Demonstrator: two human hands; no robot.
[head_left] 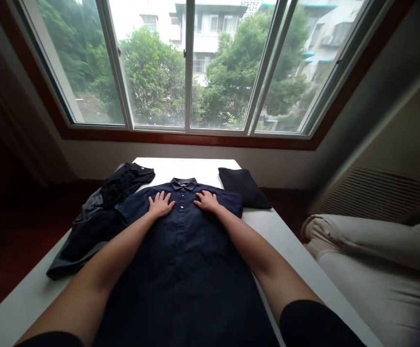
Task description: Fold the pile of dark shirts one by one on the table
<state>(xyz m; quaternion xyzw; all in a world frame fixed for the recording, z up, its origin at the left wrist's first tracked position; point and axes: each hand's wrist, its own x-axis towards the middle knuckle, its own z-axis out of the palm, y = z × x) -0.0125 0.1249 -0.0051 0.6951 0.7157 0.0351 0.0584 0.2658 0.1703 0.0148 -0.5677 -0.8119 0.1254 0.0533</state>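
A dark navy shirt (184, 260) lies front side up and spread out on the white table (289, 246), its collar at the far end and its buttons down the middle. My left hand (161, 204) rests flat on the upper left of its chest, fingers spread. On the upper right of the chest lies my right hand (207, 200), palm down with its fingers apart. Neither hand grips the cloth. The shirt's lower part runs out of view at the bottom.
Dark and grey clothes (101, 212) are heaped along the table's left side. A folded black garment (246, 188) lies at the far right corner. Beyond the table is a window (188, 72); a beige sofa (376, 260) stands to the right.
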